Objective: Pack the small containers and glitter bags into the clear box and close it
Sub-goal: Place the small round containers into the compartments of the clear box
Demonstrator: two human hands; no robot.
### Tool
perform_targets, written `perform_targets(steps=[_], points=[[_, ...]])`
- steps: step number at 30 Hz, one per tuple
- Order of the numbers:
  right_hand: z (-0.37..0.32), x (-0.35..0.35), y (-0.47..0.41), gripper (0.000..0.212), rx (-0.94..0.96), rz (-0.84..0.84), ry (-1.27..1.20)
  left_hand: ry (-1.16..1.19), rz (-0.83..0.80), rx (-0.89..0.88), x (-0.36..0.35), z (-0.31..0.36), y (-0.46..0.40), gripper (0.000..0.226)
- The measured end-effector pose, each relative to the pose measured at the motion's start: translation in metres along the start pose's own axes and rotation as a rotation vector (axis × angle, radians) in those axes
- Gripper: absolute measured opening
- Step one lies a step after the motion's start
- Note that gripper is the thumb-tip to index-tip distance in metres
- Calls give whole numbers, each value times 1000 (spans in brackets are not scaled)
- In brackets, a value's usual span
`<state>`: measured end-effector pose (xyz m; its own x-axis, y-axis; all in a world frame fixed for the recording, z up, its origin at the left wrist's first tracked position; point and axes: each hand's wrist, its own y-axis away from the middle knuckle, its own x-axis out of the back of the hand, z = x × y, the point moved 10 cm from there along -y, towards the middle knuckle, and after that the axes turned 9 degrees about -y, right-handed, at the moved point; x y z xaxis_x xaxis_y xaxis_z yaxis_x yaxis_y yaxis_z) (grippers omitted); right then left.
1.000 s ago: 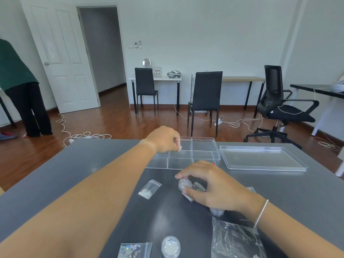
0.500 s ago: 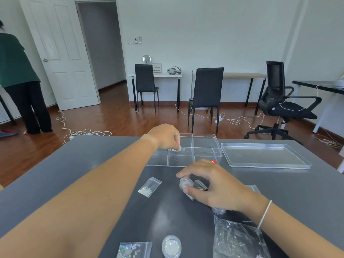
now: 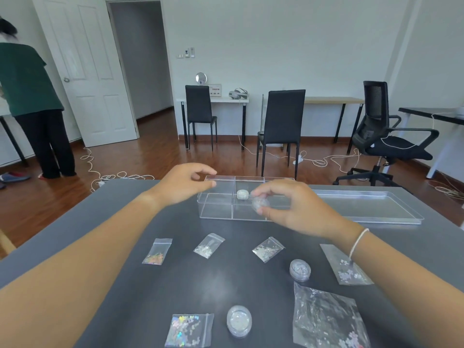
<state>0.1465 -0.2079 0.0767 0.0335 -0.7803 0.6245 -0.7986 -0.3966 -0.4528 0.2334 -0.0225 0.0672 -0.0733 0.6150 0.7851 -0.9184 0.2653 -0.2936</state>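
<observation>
A clear box (image 3: 216,214) with several compartments stands on the grey table (image 3: 75,242). One small round container (image 3: 242,194) lies in a middle compartment. My left hand (image 3: 184,183) hovers over the box's left end, fingers loosely curled and holding nothing. My right hand (image 3: 288,204) pinches a second small container (image 3: 260,203) over the box's front middle. Two more containers (image 3: 300,270) (image 3: 239,321) stand nearer me. Glitter bags (image 3: 157,251) (image 3: 209,245) (image 3: 268,249) (image 3: 345,264) (image 3: 189,330) lie spread across the table.
The box's clear lid (image 3: 364,206) lies flat to the right of the box. A larger crumpled plastic bag (image 3: 326,320) sits at the near right. Beyond the table stand black chairs (image 3: 282,121), an office chair (image 3: 386,136), floor cables and a person (image 3: 32,96) at far left.
My left hand let go of a container, which now lies in the box, and drew back a little. My right hand lifted another container from the table and carried it to the box.
</observation>
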Motion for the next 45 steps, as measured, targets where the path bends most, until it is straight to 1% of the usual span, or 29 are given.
perform_targets(steps=[3, 5, 10, 14, 19, 25, 32, 37, 42, 45], points=[[8, 8, -17, 21, -20, 30, 15, 43, -14, 16, -1, -12, 16, 15], [18, 12, -28, 20, -68, 38, 14, 74, -19, 28, -3, -19, 24, 17], [45, 11, -52, 13, -211, 5, 62, 126, -21, 37, -10, -28, 34, 19], [58, 4, -63, 9, -281, -21, 119, 145, 5, 37, -11, -31, 36, 21], [69, 0, -65, 9, -357, -61, 205, 132, 25, 21, -11, -33, 35, 20], [67, -3, -67, 11, -379, -87, 306, 139, 55, 22, -10, -35, 34, 17], [69, -20, -78, 12, -405, -230, 546, 158, 65, 21, -10, -36, 34, 18], [69, -26, -81, 16, -398, -278, 631, 163, 68, 21, -11, -37, 35, 20], [70, -27, -83, 21, -392, -294, 705, 183, 74, 17, -12, -36, 36, 21], [71, -27, -84, 17, -394, -291, 735, 182, 77, 21, -12, -37, 35, 20]])
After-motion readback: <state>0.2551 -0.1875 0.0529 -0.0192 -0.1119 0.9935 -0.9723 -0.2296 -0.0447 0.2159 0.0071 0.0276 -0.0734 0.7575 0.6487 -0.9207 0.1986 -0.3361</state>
